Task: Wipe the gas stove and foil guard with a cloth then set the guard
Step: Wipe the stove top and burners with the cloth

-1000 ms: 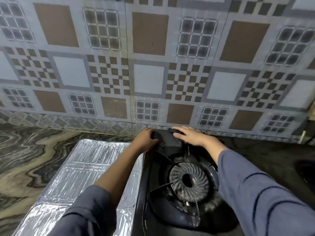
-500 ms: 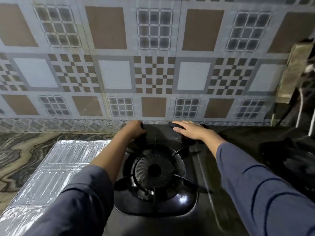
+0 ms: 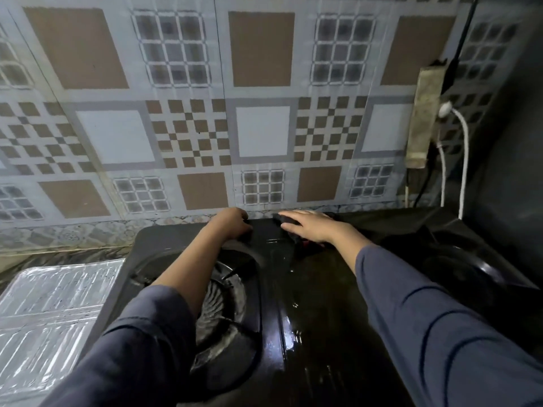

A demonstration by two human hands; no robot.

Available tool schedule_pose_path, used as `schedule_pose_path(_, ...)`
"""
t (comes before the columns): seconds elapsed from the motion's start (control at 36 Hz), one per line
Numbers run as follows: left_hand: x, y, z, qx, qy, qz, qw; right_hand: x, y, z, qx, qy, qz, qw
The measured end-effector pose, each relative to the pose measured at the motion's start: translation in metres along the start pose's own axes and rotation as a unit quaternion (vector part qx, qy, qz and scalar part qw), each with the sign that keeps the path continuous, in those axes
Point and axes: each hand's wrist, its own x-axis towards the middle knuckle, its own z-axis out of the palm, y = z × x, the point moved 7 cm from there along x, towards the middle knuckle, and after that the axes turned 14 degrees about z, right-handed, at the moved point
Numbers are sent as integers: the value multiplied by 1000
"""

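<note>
The stove is black and shiny, and it fills the middle and right of my view, pushed up near the tiled wall. Its top looks wet, with little bright spots of light on it.

Far left, I see the foil guard. It lies flat on the swirly stone counter, just beside the stove's left edge. It is silver and crinkly, with pressed lines and box shapes in it.

Next comes my left arm in a dark blue sleeve. It reaches over the round burner, which has thin fins going around like a fan and black metal bars over it. My left hand is curled shut at the back edge of the stove. It seems to grip the dark edge there, but I cannot tell just what it holds.

Then my right hand lies flat, fingers straight and close together. It presses down on a dark cloth at the back of the stove. Only a small bit of cloth peeks out under the fingers.

Far right, a long pale strip hangs on the wall with a white cord and black cords plugged in. A second burner sits in shadow.
</note>
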Motion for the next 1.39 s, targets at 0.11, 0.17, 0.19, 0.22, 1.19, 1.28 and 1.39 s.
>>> schedule_pose_path(0.11, 15, 23, 8, 4, -4, 12, 1000, 1, 19, -4, 1, 2, 12, 1000)
schedule_pose_path(0.17, 21, 34, 12, -1, -1, 14, 1000, 1, 30, -6, -2, 2, 18, 1000)
schedule_pose_path(0.19, 24, 39, 15, -7, 2, 14, 1000, 1, 35, -8, -4, 2, 21, 1000)
schedule_pose_path(0.22, 27, 44, 17, -14, 5, 14, 1000, 1, 40, -10, -8, 4, 24, 1000)
schedule_pose_path(1.19, 60, 113, 51, -67, 69, 22, 995, -25, 139, -58, -10, -72, 21, 997)
schedule_pose_path(1.28, 62, 115, 52, -72, 70, 31, 994, -20, 133, -56, -25, -42, 27, 998)
schedule_pose_path(1.39, 64, 122, 54, -77, 63, 47, 994, -16, 137, -50, -19, -35, 34, 999)
